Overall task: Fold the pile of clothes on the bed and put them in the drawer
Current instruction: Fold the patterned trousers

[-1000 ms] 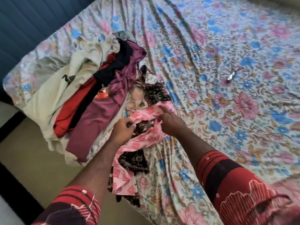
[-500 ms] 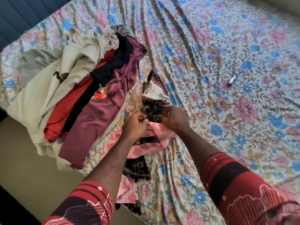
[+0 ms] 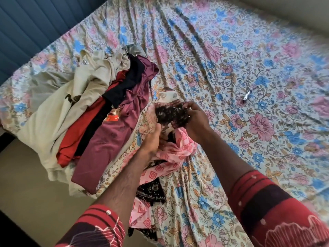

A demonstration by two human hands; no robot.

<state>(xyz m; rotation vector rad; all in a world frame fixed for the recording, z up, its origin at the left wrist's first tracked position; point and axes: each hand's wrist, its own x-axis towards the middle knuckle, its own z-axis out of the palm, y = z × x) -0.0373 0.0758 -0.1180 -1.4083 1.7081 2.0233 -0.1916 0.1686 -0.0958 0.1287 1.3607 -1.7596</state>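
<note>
A pink and dark patterned garment (image 3: pixel 176 152) lies bunched near the bed's front edge, and both hands hold it. My left hand (image 3: pixel 151 139) grips the cloth at its left side. My right hand (image 3: pixel 195 122) holds up a dark patterned part (image 3: pixel 170 113) of it above the bed. To the left lies the pile of clothes (image 3: pixel 99 111): a cream shirt (image 3: pixel 58 111), a red piece (image 3: pixel 80 132), a black piece (image 3: pixel 124 86) and a maroon garment (image 3: pixel 110 139). No drawer is in view.
The bed (image 3: pixel 231 68) wears a flowered sheet and stretches away to the right. A small shiny object (image 3: pixel 247 95) lies on the sheet at the right. Beige floor (image 3: pixel 26 184) runs along the bed's left edge, with a blue panelled wall (image 3: pixel 35 24) behind.
Both hands have moved up the garment and lifted its dark patterned part off the sheet. The pink cloth has bunched up beneath them. The camera has shifted a little.
</note>
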